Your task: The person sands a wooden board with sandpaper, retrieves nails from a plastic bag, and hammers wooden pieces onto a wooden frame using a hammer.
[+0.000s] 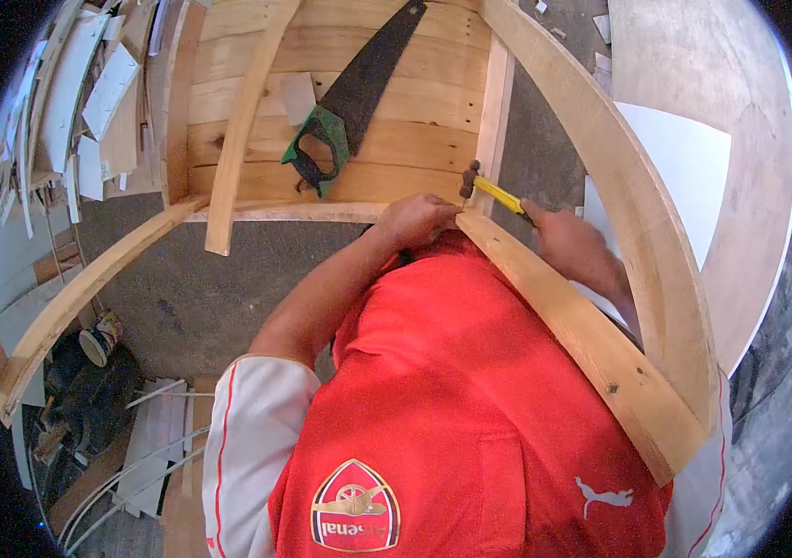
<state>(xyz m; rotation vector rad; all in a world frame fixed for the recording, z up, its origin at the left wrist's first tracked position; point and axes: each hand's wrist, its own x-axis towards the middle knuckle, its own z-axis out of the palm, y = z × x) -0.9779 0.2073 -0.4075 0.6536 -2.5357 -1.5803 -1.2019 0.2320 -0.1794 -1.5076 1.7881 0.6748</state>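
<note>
My right hand [571, 244] is wrapped round the yellow and black handle of a hammer [498, 193]. The dark hammer head is just above the fingertips of my left hand [422, 219]. Those fingers are closed at the near edge of the wooden frame, pinching what looks like a thin nail [465, 203], partly hidden. Beneath them, the end of a long wooden board [582, 335] meets the frame's corner. That board slants down to the right across my red shirt, and its lower end meets a second, curved-looking board [638, 186].
A handsaw [368, 84] with a green and black handle lies on the plank panel [424, 112], beside a small pale offcut [298, 98]. One loose-ended slat [245, 130] crosses the panel. Wood scraps [103, 93] pile up at left. A white sheet [675, 167] lies at right.
</note>
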